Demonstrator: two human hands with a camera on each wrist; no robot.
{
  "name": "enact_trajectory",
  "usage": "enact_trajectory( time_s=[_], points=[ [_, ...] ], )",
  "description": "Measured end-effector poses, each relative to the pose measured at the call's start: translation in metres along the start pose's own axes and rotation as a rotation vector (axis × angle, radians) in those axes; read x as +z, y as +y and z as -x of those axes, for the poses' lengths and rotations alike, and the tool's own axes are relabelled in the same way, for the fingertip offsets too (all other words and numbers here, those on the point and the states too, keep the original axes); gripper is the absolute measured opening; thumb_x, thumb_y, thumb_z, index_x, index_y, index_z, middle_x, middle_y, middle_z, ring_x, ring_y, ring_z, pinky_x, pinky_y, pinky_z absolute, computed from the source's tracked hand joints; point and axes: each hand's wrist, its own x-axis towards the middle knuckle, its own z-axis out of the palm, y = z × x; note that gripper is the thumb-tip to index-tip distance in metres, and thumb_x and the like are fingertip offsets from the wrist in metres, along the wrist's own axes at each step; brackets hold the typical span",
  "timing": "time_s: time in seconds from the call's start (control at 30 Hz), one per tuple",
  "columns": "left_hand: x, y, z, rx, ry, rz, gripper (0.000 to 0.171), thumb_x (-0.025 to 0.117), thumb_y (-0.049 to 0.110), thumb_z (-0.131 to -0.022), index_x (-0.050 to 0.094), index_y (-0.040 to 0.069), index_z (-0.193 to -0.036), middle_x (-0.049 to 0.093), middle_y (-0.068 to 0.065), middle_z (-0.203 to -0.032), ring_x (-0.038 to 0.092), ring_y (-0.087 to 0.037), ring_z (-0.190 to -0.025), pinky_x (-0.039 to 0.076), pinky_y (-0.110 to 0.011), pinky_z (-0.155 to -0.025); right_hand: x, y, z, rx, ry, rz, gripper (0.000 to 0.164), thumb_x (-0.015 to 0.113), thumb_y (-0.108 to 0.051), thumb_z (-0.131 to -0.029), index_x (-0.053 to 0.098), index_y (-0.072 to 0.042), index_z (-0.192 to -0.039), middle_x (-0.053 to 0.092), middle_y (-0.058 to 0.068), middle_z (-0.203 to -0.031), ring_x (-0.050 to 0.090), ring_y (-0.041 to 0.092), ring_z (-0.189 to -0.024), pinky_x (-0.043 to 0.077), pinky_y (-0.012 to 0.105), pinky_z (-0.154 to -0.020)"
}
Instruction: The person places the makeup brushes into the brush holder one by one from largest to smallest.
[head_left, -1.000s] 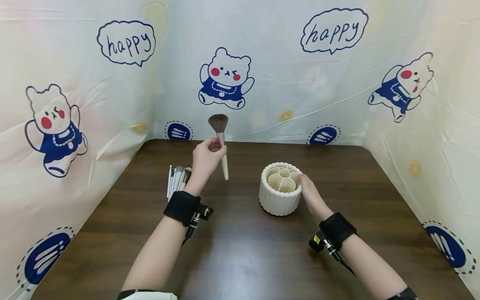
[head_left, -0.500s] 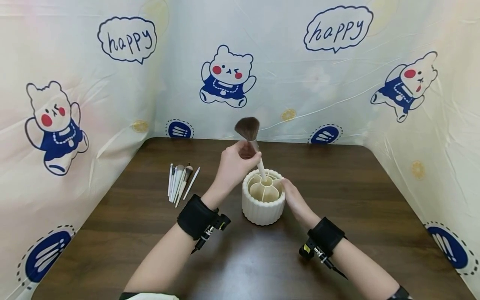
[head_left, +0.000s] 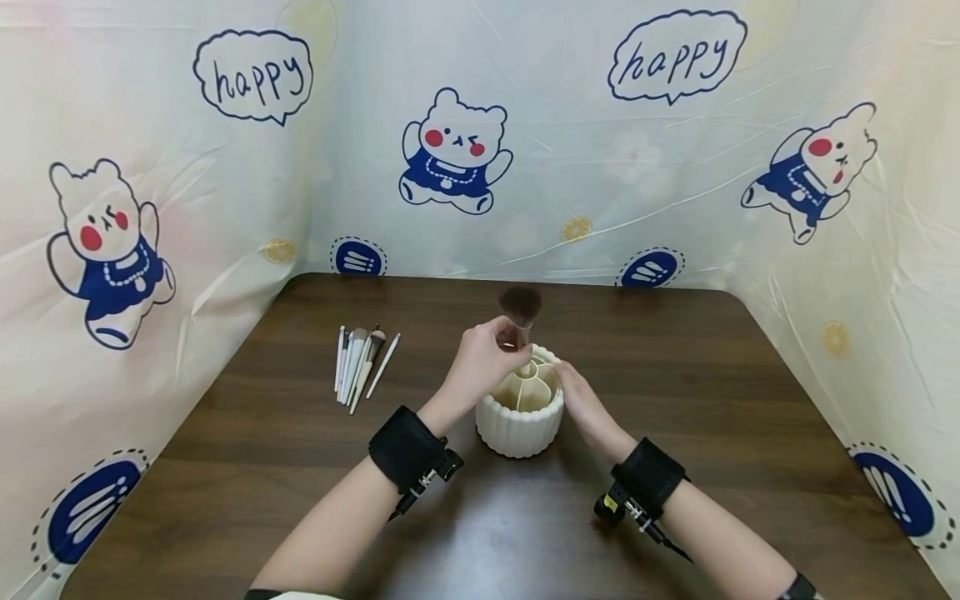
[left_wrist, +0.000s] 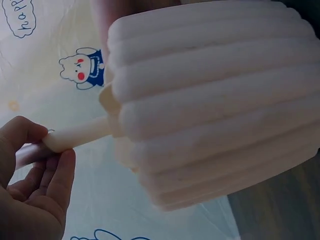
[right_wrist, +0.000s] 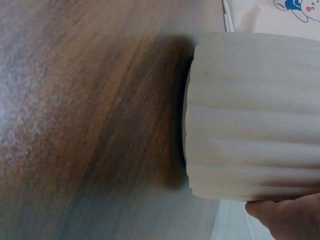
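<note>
My left hand [head_left: 486,360] pinches a makeup brush [head_left: 521,305], brown bristles up, between thumb and fingers. The handle's lower end sits inside the central ring of a cream, ribbed round brush holder [head_left: 519,430] with several compartments. In the left wrist view, the pale handle [left_wrist: 82,136] runs from the fingertips into the holder's mouth. My right hand [head_left: 588,407] grips the holder's right side, its thumb showing against the ribbed wall in the right wrist view; its other fingers are mostly hidden.
Several makeup brushes [head_left: 356,367] lie in a bunch on the dark wooden table [head_left: 675,358] at left, one slightly apart. A printed curtain [head_left: 555,150] surrounds the table's back and sides.
My left hand has carried the brush rightward and lowered its handle into the holder. My right hand has shifted the holder left and slightly nearer.
</note>
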Motion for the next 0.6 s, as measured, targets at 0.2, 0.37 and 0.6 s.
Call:
enact_trajectory(
  time_s=[0.2, 0.37, 0.6],
  points=[
    [0.002, -0.009, 0.003, -0.013, -0.05, -0.034, 0.006, 0.067, 0.005, -0.081, 0.066, 0.005, -0.087, 0.072, -0.009, -0.087, 0.069, -0.019, -0.087, 0.055, -0.024, -0.075, 0.0, 0.0, -0.001, 0.0, 0.013, -0.004, 0.057, 0.022, -0.029, -0.105, 0.018, 0.009, -0.148, 0.017, 0.027, -0.156, 0.012, 0.038, -0.147, 0.01, 0.051, -0.12],
    [0.002, -0.013, 0.004, -0.036, -0.071, -0.078, 0.008, 0.072, 0.01, -0.081, 0.067, 0.005, -0.086, 0.072, -0.008, -0.085, 0.068, -0.018, -0.083, 0.054, -0.024, -0.072, 0.0, 0.0, -0.002, 0.002, 0.017, -0.007, 0.056, 0.022, -0.029, -0.105, 0.019, 0.008, -0.148, 0.019, 0.026, -0.156, 0.013, 0.037, -0.147, 0.011, 0.05, -0.12],
    [0.004, -0.019, 0.002, -0.035, -0.106, -0.115, 0.008, 0.073, 0.011, -0.081, 0.067, 0.005, -0.083, 0.072, -0.008, -0.085, 0.069, -0.018, -0.084, 0.054, -0.023, -0.072, 0.001, -0.001, -0.002, 0.008, 0.016, -0.003, 0.056, 0.022, -0.028, -0.105, 0.019, 0.008, -0.148, 0.018, 0.026, -0.156, 0.012, 0.037, -0.147, 0.011, 0.05, -0.121]
  ],
)
